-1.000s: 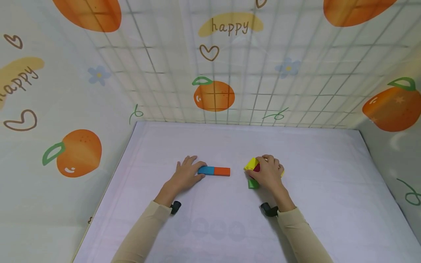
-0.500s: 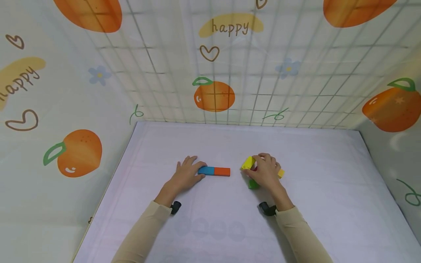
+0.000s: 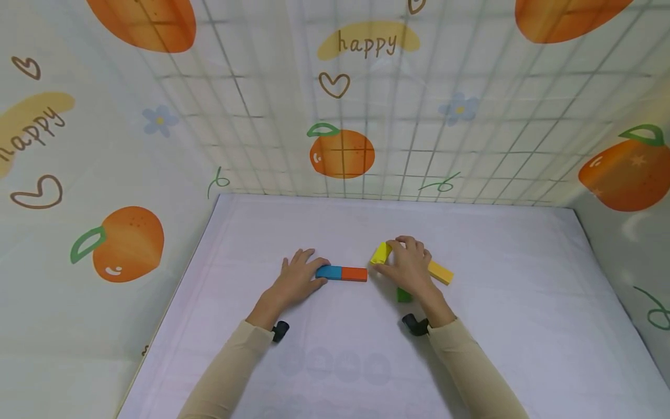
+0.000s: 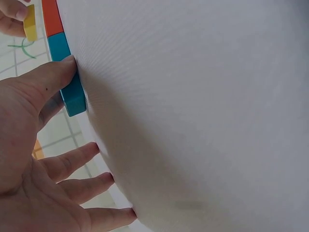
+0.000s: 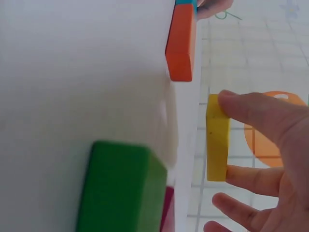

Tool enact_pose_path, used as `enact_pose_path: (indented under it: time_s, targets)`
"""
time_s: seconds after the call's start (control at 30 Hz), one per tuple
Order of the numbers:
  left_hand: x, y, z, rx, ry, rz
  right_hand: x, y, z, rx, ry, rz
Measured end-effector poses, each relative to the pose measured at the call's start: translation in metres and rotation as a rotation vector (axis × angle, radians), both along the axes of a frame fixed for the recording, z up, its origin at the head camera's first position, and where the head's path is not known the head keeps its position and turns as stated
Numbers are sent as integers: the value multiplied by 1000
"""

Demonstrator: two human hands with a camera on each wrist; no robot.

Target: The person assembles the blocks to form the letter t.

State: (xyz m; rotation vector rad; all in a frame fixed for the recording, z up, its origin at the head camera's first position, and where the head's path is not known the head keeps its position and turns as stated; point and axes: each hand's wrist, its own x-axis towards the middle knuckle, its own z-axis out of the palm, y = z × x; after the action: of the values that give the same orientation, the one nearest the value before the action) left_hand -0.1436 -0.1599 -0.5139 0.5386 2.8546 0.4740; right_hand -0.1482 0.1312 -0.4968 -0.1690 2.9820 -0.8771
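On the white table, a blue block [image 3: 330, 272] and an orange-red block [image 3: 354, 274] lie end to end in a row. My left hand [image 3: 294, 280] pinches the blue one at its left end between thumb and index finger; the other fingers are spread, their tips at the table. To the right, my right hand [image 3: 409, 266] holds a bright yellow block [image 5: 217, 140] by its ends between thumb and a finger. That block is raised above the table, just beyond the orange-red block's free end. A green block [image 5: 120, 188] lies below the right hand, partly hidden by it in the head view.
A darker yellow block [image 3: 441, 272] lies slantwise to the right of the right hand. Part of a dark pink block [image 5: 168, 212] shows behind the green one in the right wrist view. A printed curtain [image 3: 251, 151] hangs behind the table.
My right hand has moved left and a little away, carrying the bright yellow block from the pile toward the row. More of the darker yellow block now shows. The left hand stays put.
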Motion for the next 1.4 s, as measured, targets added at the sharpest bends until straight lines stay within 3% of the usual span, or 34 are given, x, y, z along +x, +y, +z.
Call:
enact_pose_path:
  time_s: [0.5,1.0,1.4]
  targets:
    - [1,1,1,1,2,11,-16,-26,0,3,-6,46]
    - [0,0,4,8,-18,10,-29,-51,8,20,7,165]
    - [-1,0,3,0,-27,6,-33,-63,0,73,9,240]
